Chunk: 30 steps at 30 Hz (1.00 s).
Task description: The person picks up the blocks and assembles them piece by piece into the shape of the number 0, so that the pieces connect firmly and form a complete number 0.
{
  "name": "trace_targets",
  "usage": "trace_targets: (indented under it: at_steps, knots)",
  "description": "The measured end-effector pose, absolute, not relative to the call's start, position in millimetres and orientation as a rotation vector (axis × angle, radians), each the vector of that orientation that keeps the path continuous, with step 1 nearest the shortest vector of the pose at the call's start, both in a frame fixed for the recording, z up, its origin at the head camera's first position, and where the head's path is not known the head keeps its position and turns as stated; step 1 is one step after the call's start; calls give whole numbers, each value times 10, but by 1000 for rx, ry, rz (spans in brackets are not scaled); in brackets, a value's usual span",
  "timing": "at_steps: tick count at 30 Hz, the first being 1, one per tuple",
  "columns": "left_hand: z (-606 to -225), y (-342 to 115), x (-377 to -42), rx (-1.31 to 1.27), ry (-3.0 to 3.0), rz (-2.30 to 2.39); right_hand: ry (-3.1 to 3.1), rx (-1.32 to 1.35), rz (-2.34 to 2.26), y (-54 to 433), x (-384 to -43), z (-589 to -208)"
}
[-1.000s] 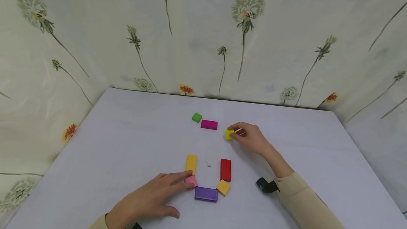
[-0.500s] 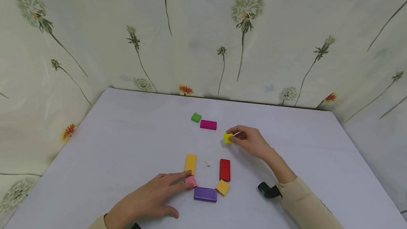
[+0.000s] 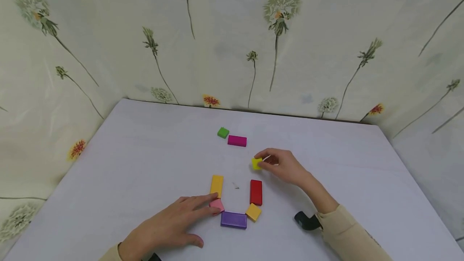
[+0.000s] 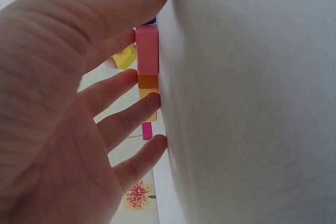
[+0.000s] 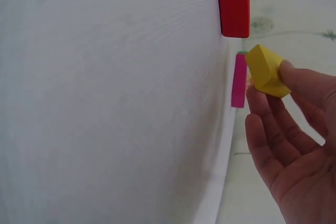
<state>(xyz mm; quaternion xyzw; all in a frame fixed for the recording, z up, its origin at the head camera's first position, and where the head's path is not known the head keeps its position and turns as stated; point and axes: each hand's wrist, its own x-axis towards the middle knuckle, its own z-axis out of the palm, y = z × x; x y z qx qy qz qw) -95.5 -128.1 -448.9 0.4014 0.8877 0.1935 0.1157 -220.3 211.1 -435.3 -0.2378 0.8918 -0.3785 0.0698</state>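
Between thumb and fingers my right hand point(image 3: 284, 166) pinches a small yellow block point(image 5: 266, 72), held a little above the table beyond the red block point(image 3: 255, 192). My left hand point(image 3: 174, 220) lies spread at the left, its fingertips at the pink block point(image 3: 216, 204) and the near end of the long orange-yellow block point(image 3: 217, 185). A purple block point(image 3: 233, 220) and a small orange block point(image 3: 253, 212) join these and the red one into a U shape, with its far side unfilled.
Farther back on the white table point(image 3: 145, 144) lie a magenta block point(image 3: 237, 141) and a small green block point(image 3: 223, 132), corner to corner. A flower-patterned cloth point(image 3: 224, 43) hangs behind the table. A black wrist device point(image 3: 307, 221) sits at the right sleeve.
My right hand has brought the yellow block nearer and slightly left, toward the red block. The left hand has stayed in place.
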Motion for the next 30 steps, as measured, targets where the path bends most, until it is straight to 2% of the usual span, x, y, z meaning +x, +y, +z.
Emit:
trace_targets:
  at_steps: [30]
  knots:
    - [-4479,-1253,-962,1088,2579,558,2674,-748,-929,2083,-2154,-4397]
